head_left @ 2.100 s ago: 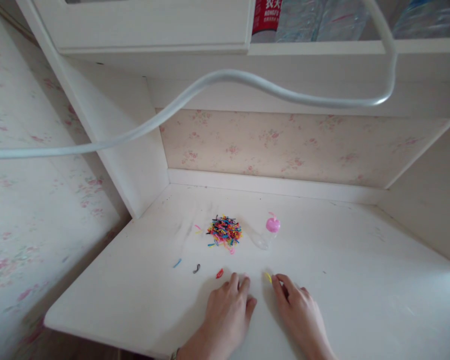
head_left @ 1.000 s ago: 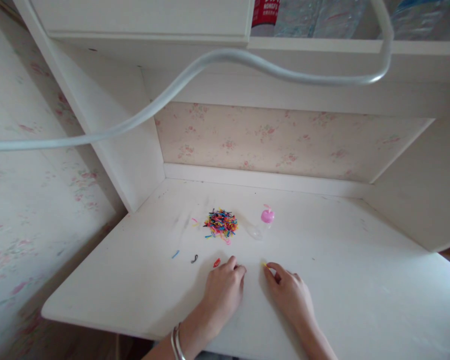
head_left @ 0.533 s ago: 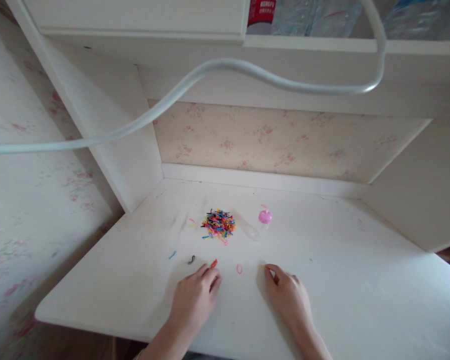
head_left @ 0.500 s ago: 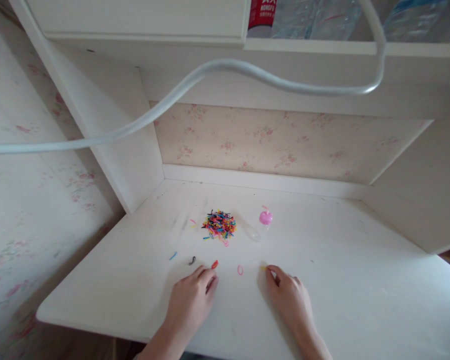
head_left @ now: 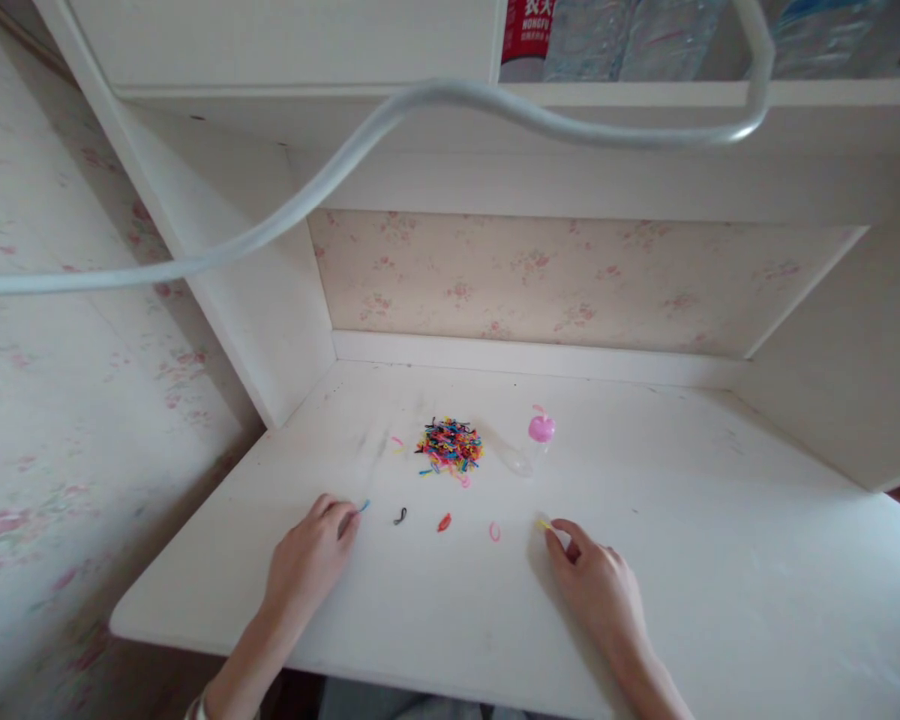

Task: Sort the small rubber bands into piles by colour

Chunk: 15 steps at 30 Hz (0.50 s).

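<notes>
A heap of tiny coloured rubber bands (head_left: 450, 446) lies on the white desk (head_left: 682, 560). Single bands lie in a row in front of it: blue (head_left: 364, 506), black (head_left: 400, 516), red (head_left: 444, 522), pink (head_left: 494, 531) and yellow (head_left: 544, 523). My left hand (head_left: 311, 555) rests palm down with its fingertips at the blue band, fingers loosely stretched. My right hand (head_left: 596, 585) lies flat, its index fingertip touching the yellow band. A small clear bottle with a pink cap (head_left: 534, 444) lies on its side to the right of the heap.
A grey-white hose (head_left: 435, 100) arcs across the view above the desk. A shelf (head_left: 645, 95) overhead carries plastic water bottles (head_left: 592, 35). White side panels (head_left: 262, 320) and a flowered back wall (head_left: 570, 285) close in the desk; its front edge is near my wrists.
My left hand slid left along the row, from the red band past the black one to the blue band, uncovering a pink band. My right hand stayed at the yellow band.
</notes>
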{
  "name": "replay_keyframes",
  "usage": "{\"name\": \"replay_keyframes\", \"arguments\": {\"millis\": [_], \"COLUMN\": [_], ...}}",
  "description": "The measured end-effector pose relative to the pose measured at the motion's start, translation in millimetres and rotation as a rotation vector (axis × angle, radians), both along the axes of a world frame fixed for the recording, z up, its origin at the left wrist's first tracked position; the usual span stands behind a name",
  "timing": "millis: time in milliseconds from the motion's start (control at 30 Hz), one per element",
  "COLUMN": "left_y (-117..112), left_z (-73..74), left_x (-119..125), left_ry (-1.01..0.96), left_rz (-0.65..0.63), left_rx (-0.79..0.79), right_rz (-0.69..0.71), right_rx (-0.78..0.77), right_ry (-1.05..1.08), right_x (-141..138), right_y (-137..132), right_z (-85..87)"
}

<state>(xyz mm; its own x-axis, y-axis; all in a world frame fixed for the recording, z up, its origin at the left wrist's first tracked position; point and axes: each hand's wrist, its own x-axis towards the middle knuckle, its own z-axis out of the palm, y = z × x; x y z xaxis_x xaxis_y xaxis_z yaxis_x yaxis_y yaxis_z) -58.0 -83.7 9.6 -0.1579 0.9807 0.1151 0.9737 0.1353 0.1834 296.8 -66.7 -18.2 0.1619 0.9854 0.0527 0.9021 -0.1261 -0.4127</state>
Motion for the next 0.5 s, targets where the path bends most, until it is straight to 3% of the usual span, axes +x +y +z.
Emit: {"name": "replay_keyframes", "arguments": {"millis": [500], "left_y": [6.8], "left_z": [0.0], "left_x": [4.6], "left_ry": [0.023], "left_rz": [0.023], "left_rx": [-0.026], "right_rz": [-0.035], "right_rx": [0.029], "right_ry": [0.056], "right_x": [0.9], "right_y": [-2.4], "right_z": [1.0]}}
